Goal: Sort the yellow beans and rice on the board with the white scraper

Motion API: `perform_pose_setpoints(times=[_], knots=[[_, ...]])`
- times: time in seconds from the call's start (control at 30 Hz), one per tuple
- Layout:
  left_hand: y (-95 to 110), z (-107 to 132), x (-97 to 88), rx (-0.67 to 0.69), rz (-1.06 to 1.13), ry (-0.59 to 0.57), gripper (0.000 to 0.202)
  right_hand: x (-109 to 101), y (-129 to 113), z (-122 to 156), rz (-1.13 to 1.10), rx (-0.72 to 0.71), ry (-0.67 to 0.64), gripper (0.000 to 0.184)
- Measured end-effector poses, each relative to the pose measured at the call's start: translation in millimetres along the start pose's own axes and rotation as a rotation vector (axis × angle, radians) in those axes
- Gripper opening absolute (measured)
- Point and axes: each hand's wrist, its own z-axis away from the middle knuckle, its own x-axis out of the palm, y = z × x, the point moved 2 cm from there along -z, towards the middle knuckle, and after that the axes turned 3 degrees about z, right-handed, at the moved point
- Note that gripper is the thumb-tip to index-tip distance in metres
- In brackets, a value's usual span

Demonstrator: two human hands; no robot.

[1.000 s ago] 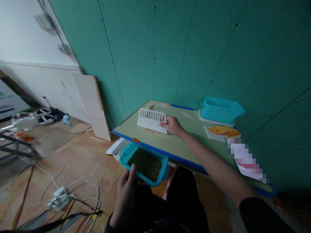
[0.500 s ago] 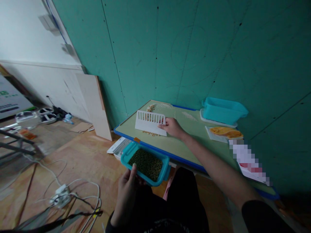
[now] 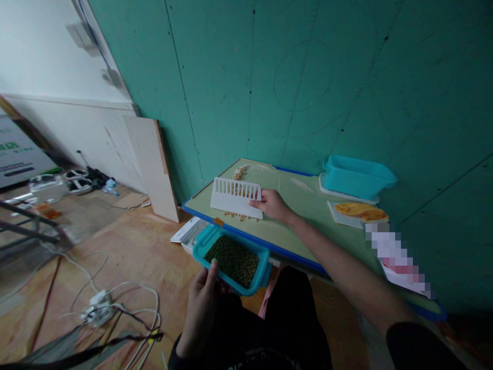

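My left hand point(image 3: 206, 288) grips the near left rim of a blue plastic container point(image 3: 265, 275), thumb on top. Green beans point(image 3: 231, 259) fill much of its bottom. It is held just below the table's front edge. My right hand point(image 3: 273, 205) pinches the right end of a white slotted scraper point(image 3: 233, 204), which stands tilted on the green tabletop point(image 3: 296, 226). Tan beans or kernels point(image 3: 241, 172) lie behind the scraper and show through its slots; a few more lie in front of its lower edge.
On the table's right stand a blue bin point(image 3: 356, 177) on a white lid, a folded yellow cloth point(image 3: 360, 210) and a white sheet or packet, partly blurred out. White powder point(image 3: 302, 185) streaks the tabletop. A power strip with cables point(image 3: 98, 308) lies on the floor, left. A board point(image 3: 152, 169) leans on the wall.
The scraper in my right hand has shifted slightly left and toward the table's front edge. My left hand and the container stay nearly as they were. The view has turned a little.
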Motion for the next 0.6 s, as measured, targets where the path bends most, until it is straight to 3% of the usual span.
perform_pose_setpoints(times=[0.6], knots=[[3.2, 1.4, 1.2, -0.001, -0.022, -0.021, 0.047, 2.7, -3.1, 1.6, -0.085, 0.024, -0.043, 0.018]])
